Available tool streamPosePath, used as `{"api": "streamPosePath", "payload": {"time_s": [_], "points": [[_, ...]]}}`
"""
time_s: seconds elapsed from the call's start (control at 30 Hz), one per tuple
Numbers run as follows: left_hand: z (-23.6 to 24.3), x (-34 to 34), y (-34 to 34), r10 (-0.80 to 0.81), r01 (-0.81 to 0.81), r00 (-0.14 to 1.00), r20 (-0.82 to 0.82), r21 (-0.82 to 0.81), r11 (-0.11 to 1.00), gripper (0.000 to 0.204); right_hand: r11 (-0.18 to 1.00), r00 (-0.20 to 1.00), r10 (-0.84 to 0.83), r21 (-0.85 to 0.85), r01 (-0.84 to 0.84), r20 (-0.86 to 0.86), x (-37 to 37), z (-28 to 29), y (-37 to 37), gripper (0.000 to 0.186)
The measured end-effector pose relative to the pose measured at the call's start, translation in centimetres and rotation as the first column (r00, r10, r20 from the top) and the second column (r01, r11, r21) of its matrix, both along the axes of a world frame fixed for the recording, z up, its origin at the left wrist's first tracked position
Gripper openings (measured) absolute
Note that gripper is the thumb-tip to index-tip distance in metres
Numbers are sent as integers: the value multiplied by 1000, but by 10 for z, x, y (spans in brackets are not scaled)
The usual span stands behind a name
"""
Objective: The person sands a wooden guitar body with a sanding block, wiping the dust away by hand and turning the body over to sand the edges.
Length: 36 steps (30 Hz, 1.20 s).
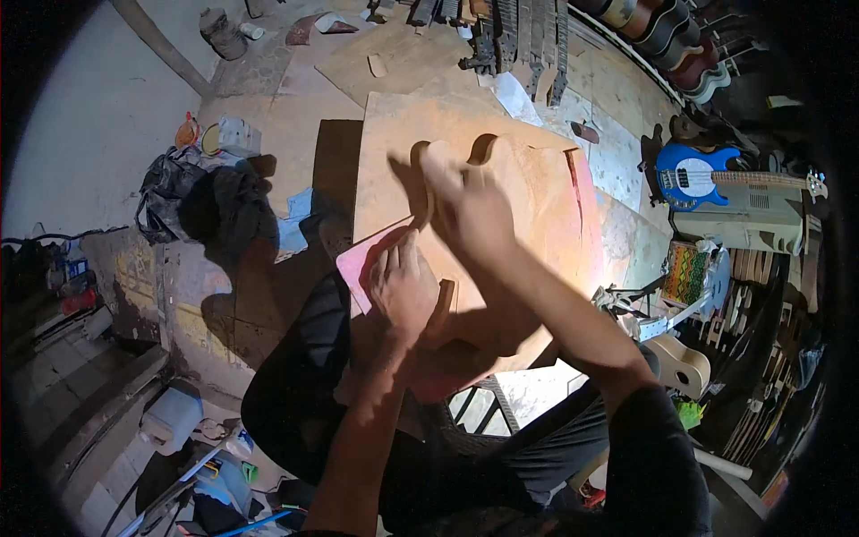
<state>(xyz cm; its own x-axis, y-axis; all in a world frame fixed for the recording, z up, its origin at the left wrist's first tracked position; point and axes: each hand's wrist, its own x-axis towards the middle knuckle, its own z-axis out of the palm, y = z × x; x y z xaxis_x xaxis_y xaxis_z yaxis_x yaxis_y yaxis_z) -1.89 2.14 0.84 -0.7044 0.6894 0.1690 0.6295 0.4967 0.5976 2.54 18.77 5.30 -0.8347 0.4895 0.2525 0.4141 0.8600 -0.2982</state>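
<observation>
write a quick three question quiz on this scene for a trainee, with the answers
1. True or false: the right hand is well away from the curved-edged wood.
2. Choose one: the guitar with the white pickguard has a body that is
a) red
b) blue
c) green
3. Fill in: the rounded panel corner just left of the left hand is coloured ____.

Key:
1. False; the hand, blurred, is over it.
2. b
3. pink
</observation>
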Motion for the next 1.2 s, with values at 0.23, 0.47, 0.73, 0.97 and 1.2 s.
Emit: {"api": "streamPosePath", "payload": {"time_s": [0.23, 0.47, 0.73, 0.97, 1.2], "points": [[-12, 0, -8, 41, -41, 999, -15, -27, 999, 29, 999, 1000, 4, -35, -3, 24, 21, -5, -19, 63], [1, 4, 3, 17, -21, 998, -65, -51, 999, 29, 984, 977, -166, -42, 173, 135, -20, 2, 40, 61], [-5, -1, -5, 23, -23, 1000, -12, -26, 999, 31, 992, 997, 11, -126, -2, 74, 55, 0, 3, 68], [-6, 3, 1, 2, -1, 999, 43, -23, 1000, 30, 994, 997, 20, -108, -11, 81, -7, -2, 68, 66], [-7, 3, 2, 6, -6, 1000, 26, 33, 999, 28, 993, 997, 20, -117, -11, 73, 4, -10, 69, 65]]}}
